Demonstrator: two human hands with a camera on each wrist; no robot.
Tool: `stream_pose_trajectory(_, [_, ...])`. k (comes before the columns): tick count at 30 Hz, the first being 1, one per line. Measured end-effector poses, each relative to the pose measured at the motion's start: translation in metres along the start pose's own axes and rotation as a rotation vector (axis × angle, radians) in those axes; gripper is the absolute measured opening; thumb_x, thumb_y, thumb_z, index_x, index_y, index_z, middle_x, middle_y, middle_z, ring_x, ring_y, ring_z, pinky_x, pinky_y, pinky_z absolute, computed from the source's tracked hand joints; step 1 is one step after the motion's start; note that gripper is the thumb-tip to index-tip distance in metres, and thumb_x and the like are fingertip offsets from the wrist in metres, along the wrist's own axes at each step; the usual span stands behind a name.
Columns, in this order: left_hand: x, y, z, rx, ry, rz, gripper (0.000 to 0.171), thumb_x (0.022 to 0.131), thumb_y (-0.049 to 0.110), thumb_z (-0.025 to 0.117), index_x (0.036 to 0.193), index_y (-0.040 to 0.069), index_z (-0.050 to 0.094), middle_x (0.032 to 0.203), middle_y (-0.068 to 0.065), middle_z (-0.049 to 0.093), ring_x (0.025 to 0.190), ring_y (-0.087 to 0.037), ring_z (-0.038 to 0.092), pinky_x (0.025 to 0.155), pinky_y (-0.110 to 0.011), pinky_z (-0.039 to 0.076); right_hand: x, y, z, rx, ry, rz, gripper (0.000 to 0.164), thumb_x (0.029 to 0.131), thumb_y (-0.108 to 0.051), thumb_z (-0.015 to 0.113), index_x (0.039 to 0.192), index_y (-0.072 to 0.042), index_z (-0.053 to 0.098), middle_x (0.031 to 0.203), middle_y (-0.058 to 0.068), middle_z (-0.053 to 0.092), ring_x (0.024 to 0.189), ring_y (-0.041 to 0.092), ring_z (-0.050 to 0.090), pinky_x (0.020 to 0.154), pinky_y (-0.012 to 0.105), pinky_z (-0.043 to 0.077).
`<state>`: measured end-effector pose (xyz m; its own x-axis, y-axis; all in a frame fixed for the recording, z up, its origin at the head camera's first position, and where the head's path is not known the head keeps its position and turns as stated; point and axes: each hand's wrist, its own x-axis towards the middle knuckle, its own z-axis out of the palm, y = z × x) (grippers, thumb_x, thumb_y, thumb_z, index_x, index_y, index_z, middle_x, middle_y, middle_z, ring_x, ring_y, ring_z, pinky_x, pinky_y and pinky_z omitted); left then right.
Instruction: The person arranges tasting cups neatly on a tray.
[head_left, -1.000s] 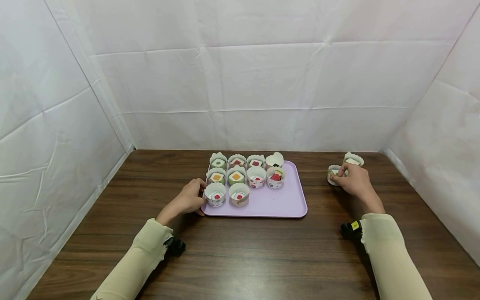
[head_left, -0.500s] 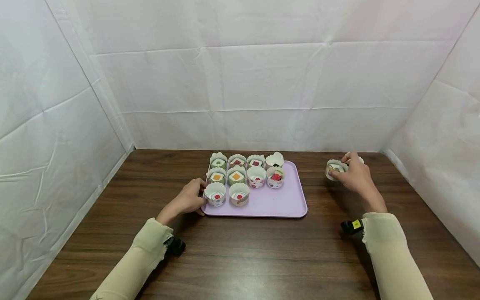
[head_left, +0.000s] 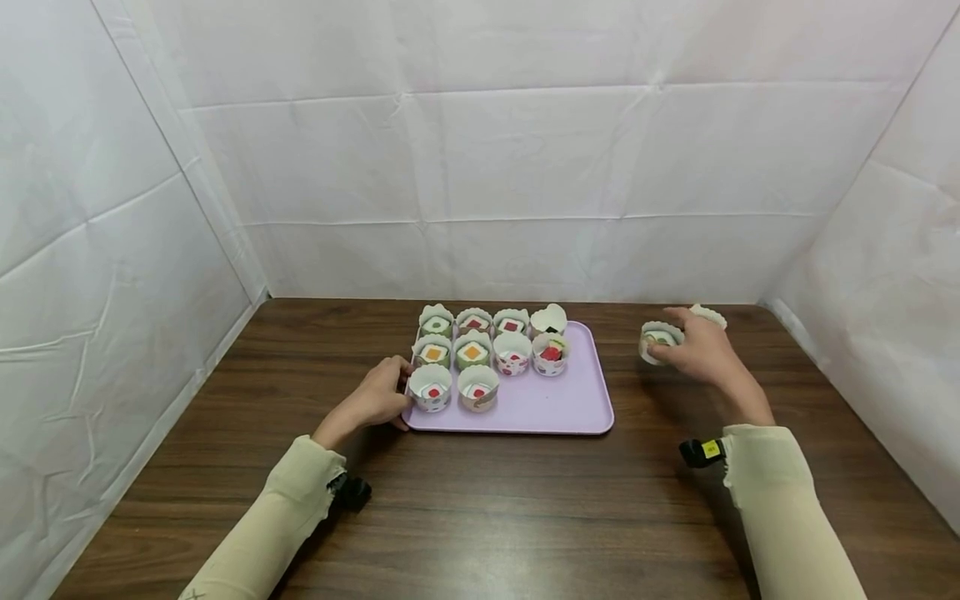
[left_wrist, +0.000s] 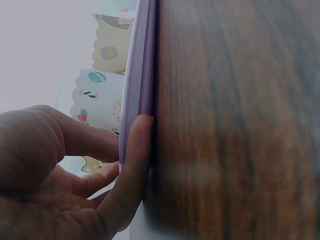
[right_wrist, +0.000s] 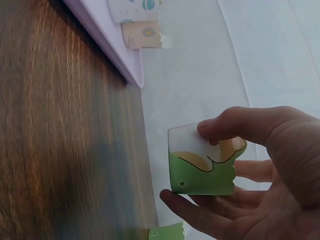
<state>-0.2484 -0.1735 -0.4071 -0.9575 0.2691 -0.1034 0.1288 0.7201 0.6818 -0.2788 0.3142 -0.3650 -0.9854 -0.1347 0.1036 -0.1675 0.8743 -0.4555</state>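
Note:
My left hand (head_left: 371, 396) grips the left edge of a lilac tray (head_left: 555, 408). In the left wrist view, digits lie on both sides of the tray's rim (left_wrist: 132, 90). On the tray stand several scalloped paper baking cups (head_left: 477, 390) with small sushi-like pieces inside. To the tray's right, my right hand (head_left: 705, 352) holds another paper baking cup (head_left: 662, 337), with a pale, greenish piece inside. The right wrist view shows this green and white cup (right_wrist: 192, 172) raised off the table between thumb and fingers.
One more paper cup (head_left: 708, 316) stands behind my right hand, partly hidden by it. The brown wooden table (head_left: 480, 508) meets white cloth walls (head_left: 525, 158) at the back and both sides. The tray's front right part has no cups on it.
My right hand has taken hold of the nearer right-hand cup, lifted it and moved it slightly left, away from the other cup. My left hand and the tray have stayed in place.

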Motion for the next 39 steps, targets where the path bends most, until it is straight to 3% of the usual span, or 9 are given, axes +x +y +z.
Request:
stream_pose_trajectory(10, [0.0, 0.0, 0.0, -0.003, -0.005, -0.009, 0.048, 0.08, -0.007, 0.059, 0.127, -0.011, 0.052, 0.119, -0.025, 0.052, 0.113, -0.041, 0.056, 0.064, -0.028, 0.066, -0.001, -0.019, 0.006, -0.016, -0.077, -0.064, 0.065, 0.091, -0.032, 0.075, 0.137, 0.011, 0.056, 0.128, 0.033, 0.064, 0.108, 0.042, 0.063, 0.089, 0.058, 0.055])
stream_pose_trajectory(19, [-0.001, 0.0, 0.001, -0.053, -0.014, -0.021, 0.049, 0.082, -0.009, 0.058, 0.13, -0.013, 0.05, 0.123, -0.028, 0.05, 0.108, -0.043, 0.058, 0.055, -0.028, 0.065, 0.0, -0.036, 0.013, -0.017, -0.133, -0.133, 0.055, 0.088, -0.029, 0.078, 0.129, 0.004, 0.062, 0.116, 0.023, 0.069, 0.089, 0.026, 0.062, 0.07, 0.029, 0.049])
stream_pose_trajectory(28, [0.0, 0.001, 0.001, -0.049, -0.016, -0.023, 0.05, 0.08, -0.01, 0.057, 0.129, -0.012, 0.05, 0.123, -0.027, 0.05, 0.113, -0.044, 0.056, 0.055, -0.027, 0.065, -0.002, -0.054, 0.023, -0.016, -0.119, -0.17, 0.046, 0.083, -0.029, 0.083, 0.117, -0.002, 0.068, 0.106, 0.016, 0.071, 0.088, 0.024, 0.06, 0.069, 0.028, 0.047])
stream_pose_trajectory(39, [0.0, 0.0, 0.001, -0.043, -0.012, -0.015, 0.049, 0.08, -0.01, 0.058, 0.128, -0.012, 0.05, 0.122, -0.028, 0.051, 0.113, -0.044, 0.056, 0.056, -0.027, 0.065, -0.003, -0.071, 0.037, 0.019, -0.164, -0.211, 0.04, 0.081, -0.027, 0.083, 0.112, -0.005, 0.069, 0.104, 0.011, 0.071, 0.089, 0.022, 0.059, 0.071, 0.028, 0.047])
